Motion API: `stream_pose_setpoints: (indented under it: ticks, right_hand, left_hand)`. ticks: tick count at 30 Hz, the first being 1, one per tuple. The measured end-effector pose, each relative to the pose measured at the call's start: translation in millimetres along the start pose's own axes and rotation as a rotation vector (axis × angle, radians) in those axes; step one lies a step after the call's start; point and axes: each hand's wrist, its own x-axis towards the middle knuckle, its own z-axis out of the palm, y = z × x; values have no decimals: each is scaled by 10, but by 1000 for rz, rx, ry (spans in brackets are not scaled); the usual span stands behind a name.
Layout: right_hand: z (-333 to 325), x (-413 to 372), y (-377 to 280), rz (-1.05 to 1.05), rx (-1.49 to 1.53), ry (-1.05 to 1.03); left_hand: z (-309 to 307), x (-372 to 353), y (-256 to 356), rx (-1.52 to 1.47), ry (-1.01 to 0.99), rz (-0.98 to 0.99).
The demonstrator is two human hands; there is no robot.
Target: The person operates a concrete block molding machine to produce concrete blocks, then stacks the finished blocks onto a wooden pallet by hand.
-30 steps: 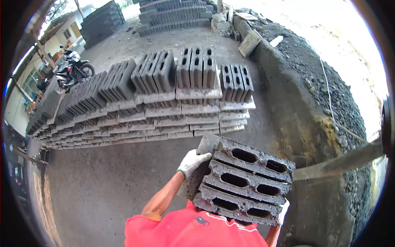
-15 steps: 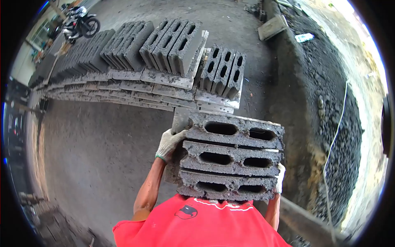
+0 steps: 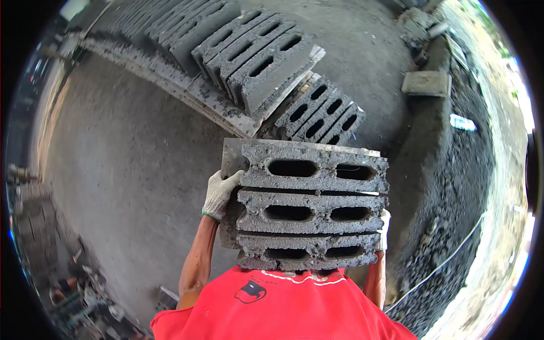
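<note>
Three rough grey concrete blocks (image 3: 306,211), each with two oblong holes facing up, stand side by side on a flat board (image 3: 230,152) in front of my red shirt. My left hand (image 3: 221,190), in a white knit glove, is closed on the board's left edge. At the load's right side is my right hand (image 3: 385,231), also gloved. Its fingers are mostly hidden behind the nearest block, but it supports the same board. The load is held off the ground against my body.
Ahead, more concrete blocks (image 3: 252,56) stand in rows on stacked boards (image 3: 209,102). Just beyond my load is another block group (image 3: 323,113). On the right, a low wall (image 3: 416,147) borders a dark gravel heap (image 3: 436,226) with a plastic bottle (image 3: 463,122). Clutter (image 3: 85,300) lies lower left.
My view has turned left to right and tipped down, so the block rows sit higher and further left. Both hands keep hold of the loaded board, and the nearest block group appears closer.
</note>
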Motion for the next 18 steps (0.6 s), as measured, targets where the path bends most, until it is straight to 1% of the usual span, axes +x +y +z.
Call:
stream_pose_setpoints:
  ticks: [1,2,4,6,8,9,11,12,13,14,15,17,18]
  right_hand:
    - [-70,269,-16,-15,-28,-57]
    - [-109,596,-3,41,81,-64]
    - [-126,1189,-158,15,74,-108]
    - [-123,1721,-422,-46,-47,-170]
    - [46,2153,-928,-189,-453,-244]
    - [-44,2444,-986,-227,-565,-314]
    - [-208,3150,-1007,-327,-769,-412]
    - [-146,3333,-1113,-343,-712,-434]
    - [169,3250,-1428,-339,-684,-409]
    - [259,3378,-1528,-383,-658,-428]
    - [309,3532,-1568,-383,-650,-438]
    - [353,3871,-1614,-380,-654,-467]
    - [402,4039,-1623,-383,-663,-486]
  left_hand:
    - [98,63,-27,-3,39,9]
    - [227,125,-60,-25,79,11]
    - [471,258,-181,-60,167,-1]
    - [732,384,-270,-86,257,-23]
    - [1042,491,-346,-99,359,-21]
    - [1205,557,-371,-115,384,-37]
    - [1508,651,-412,-302,449,-11]
    - [1630,712,-515,-289,488,-9]
    - [1701,801,-586,-296,501,-13]
    - [1768,875,-649,-251,509,-24]
    - [1844,947,-694,-206,516,-34]
    - [2021,1145,-750,-258,536,-10]
    - [2096,1242,-747,-353,544,-10]
